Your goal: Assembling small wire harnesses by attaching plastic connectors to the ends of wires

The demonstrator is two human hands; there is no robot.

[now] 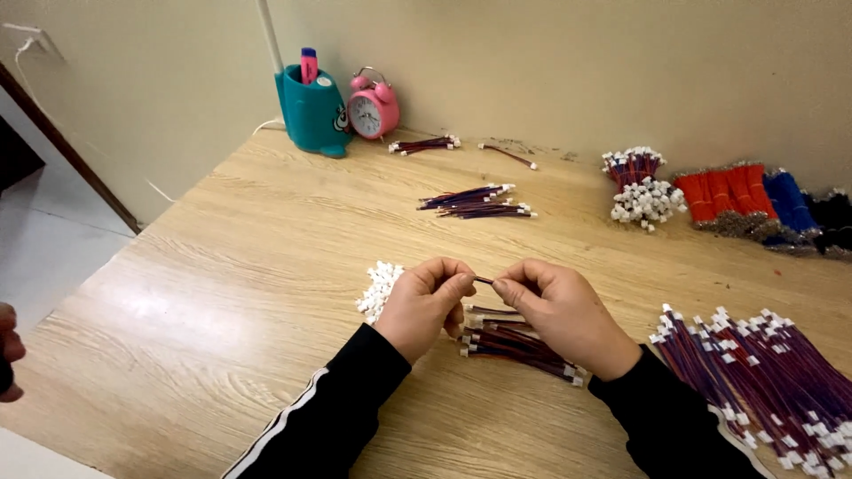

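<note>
Thin dark wire point(484, 280), short bare stretch showing, spanning gap between both hands above table point(222, 266). Left hand point(424, 303) fingertips pinched shut on one end; right hand point(561, 312) fingertips pinched on other end. Under hands: small pile of red-blue wires point(515, 341) with white plugs. Left of pile: heap of white plugs point(379, 288). Right of pile: big bundle of wires point(772, 372). Far behind pile: pink alarm clock point(373, 108).
</note>
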